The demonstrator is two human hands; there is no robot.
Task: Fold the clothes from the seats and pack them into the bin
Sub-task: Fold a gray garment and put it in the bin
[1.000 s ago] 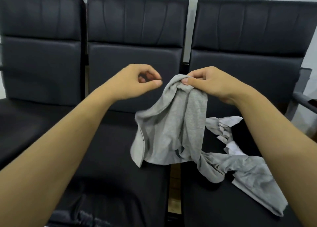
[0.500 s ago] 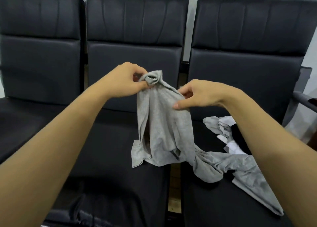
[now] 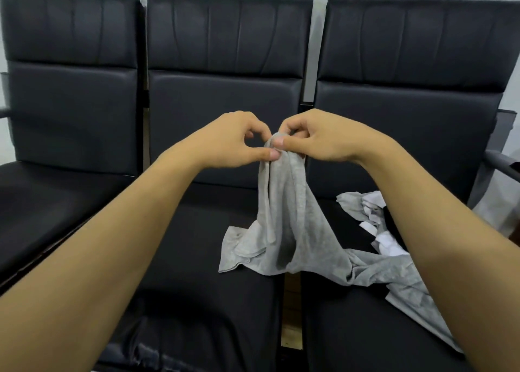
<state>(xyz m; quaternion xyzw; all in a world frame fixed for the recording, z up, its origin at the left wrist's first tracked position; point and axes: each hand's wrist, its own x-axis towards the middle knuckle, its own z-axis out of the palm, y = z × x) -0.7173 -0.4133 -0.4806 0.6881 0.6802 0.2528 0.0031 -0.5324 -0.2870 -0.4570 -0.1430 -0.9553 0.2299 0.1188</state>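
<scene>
1. Grey knit garment [image 3: 284, 217] hangs from both hands, pinched at one bunched point above the middle seat [image 3: 211, 259]; its lower folds rest on the seat's front right and trail over the gap onto the right seat [image 3: 351, 329].
2. Left hand [image 3: 233, 141]: thumb and forefinger pinch the top edge of the cloth. Right hand [image 3: 318, 138]: thumb and curled fingers pinch the same spot, touching the left.
3. Change: a second ago the right hand alone held the cloth and the left was curled, holding nothing, beside it. Half a second ago the left had taken the top and the right sat lower, on the cloth's side. Now the right has come up to meet the left.
4. Reading: the hands seem to be hunting for a hem or a corner to spread the piece from. Folding proper has not begun.
5. Other clothes [image 3: 377, 225] — white, grey and black — lie heaped on the right seat, as before; the right forearm hides part of the pile.
6. Dark fabric [image 3: 168, 352] at the bottom edge, under the left arm; possibly another garment, too dim to say.
7. Bin not in view. Nothing visibly folded or packed, so the task looks early.
</scene>
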